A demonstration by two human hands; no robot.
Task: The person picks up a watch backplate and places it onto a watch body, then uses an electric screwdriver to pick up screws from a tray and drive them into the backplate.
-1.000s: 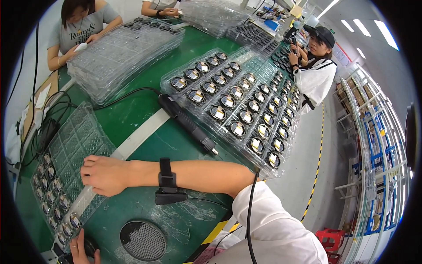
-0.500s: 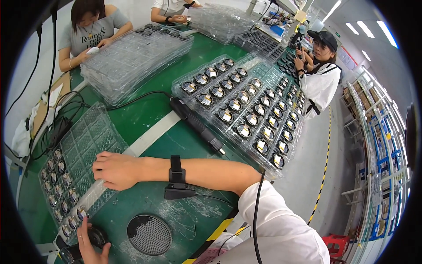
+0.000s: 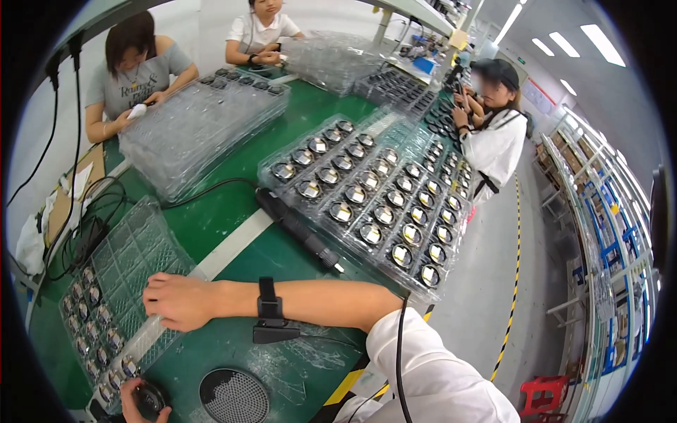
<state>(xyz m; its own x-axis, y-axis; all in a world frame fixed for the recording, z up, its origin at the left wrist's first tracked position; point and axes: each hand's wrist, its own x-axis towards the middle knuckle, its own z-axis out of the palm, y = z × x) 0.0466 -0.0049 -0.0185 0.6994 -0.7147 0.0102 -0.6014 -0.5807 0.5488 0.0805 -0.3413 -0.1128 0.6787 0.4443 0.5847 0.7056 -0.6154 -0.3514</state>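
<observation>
At the bottom left my left hand (image 3: 129,403) curves its thumb and fingers around a black round part (image 3: 150,400). My right arm reaches across from the lower right. Its hand (image 3: 180,302) is closed, fingers bent down over the near side of a clear plastic tray (image 3: 130,243); whatever lies under the fingertips is hidden. Several small round parts with dark rims (image 3: 94,294) fill the left portion of that tray. Just right of my left hand lies a round black dish (image 3: 234,398) with a fine grid of small grey dots, dark over one part.
A black electric screwdriver (image 3: 300,233) lies beyond my forearm, beside a large clear tray (image 3: 402,278) of round parts. Stacked clear trays (image 3: 201,134) stand farther back. Three people work around the table. Shelving (image 3: 599,211) and a red stool (image 3: 543,395) are at the right.
My left hand's fingers, stretched out beside the black round part before, now wrap around it. My right hand remains at the tray. The whole view has shifted slightly.
</observation>
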